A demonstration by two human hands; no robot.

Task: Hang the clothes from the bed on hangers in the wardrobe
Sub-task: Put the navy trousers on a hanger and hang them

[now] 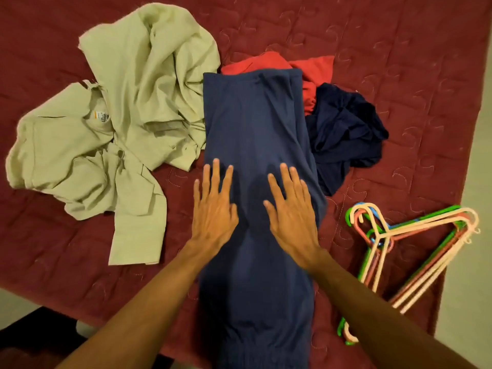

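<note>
Blue stretchy-looking fabric first: a blue garment (253,129) is laid out long and narrow on the maroon quilted bed (399,75), running from the near edge straight away from the person. Both hands are pressed flat on it about halfway up. The left hand (213,209) is at its left edge and the right hand (290,211) is toward its right side. Fingers are straight and spread, palms down, not gripping anything.

Off to the right, near that same edge of the bed, there's a bundle of plastic hangers (415,243) in green, pink, cream and blue. They're stacked on each other, hooks pointing toward the blue garment but apart from it.

Further back on the left is a crumpled pale green shirt (119,115), collar and label showing, one sleeve trailing toward the near side. It meets the blue garment's left edge. On the right a dark navy garment (346,134) is bunched up against the blue one. Furthest back, a red garment (314,67) pokes out from behind the blue garment's far end.
</note>
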